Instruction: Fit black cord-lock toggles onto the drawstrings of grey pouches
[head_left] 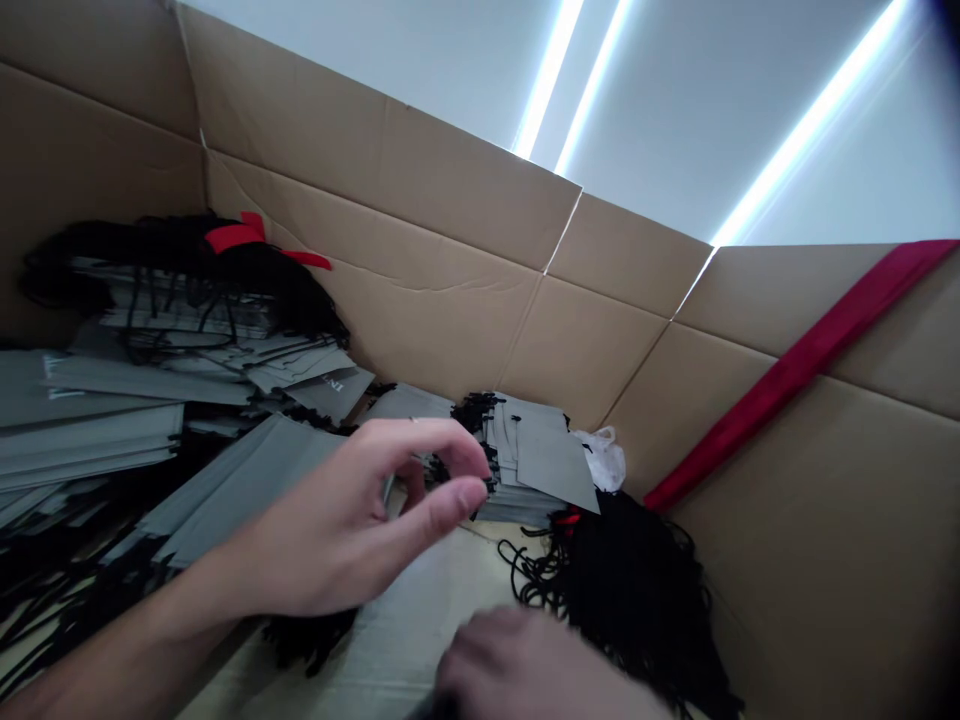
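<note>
My left hand (352,520) reaches into a large cardboard box (450,230). Its thumb and fingers are curled but apart, and I see nothing between them. The fingertips hover just left of a small stack of flat grey paper bags (536,460) with black cord handles. My right hand (525,665) sits low at the bottom edge. It is blurred and its fingers do not show. It lies next to a heap of black cords (637,590).
More grey bags lie in piles at the left (112,410), topped by tangled black cords and a red ribbon (240,235). A crumpled white plastic piece (604,455) sits in the box corner. A red strip (795,370) runs along the right wall. Bare box floor (420,620) shows below my left hand.
</note>
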